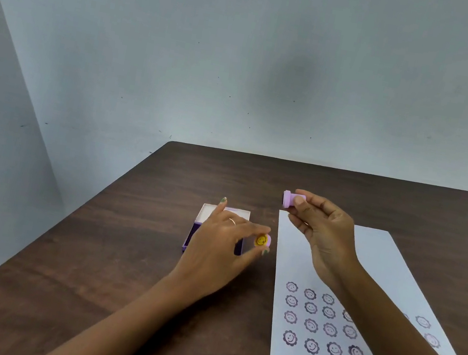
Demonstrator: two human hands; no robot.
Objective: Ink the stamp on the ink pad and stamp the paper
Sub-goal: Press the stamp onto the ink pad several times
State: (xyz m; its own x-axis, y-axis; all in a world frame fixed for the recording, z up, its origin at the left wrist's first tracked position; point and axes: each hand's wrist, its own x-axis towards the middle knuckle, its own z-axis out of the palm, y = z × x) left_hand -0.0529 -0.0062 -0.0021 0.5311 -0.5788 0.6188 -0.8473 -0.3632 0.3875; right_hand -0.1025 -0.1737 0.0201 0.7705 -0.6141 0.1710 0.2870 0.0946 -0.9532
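My right hand (321, 233) holds a small lilac stamp (289, 199) on its side above the paper's top left corner, its dark face pointing left. My left hand (219, 246) pinches the stamp's cap (262, 241), lilac with a yellow smiley on its end, between thumb and fingers. That hand hovers over the ink pad (195, 234), an open purple case with its white lid (208, 212) flipped back; most of the pad is hidden behind the hand. The white paper (307, 253) lies on the right, its lower half filled with several rows of purple flower-smiley prints.
Everything rests on a dark brown wooden table (123, 267) pushed against a pale grey wall. The table's left edge runs diagonally down to the lower left. My right forearm crosses the paper's right side and covers some prints.
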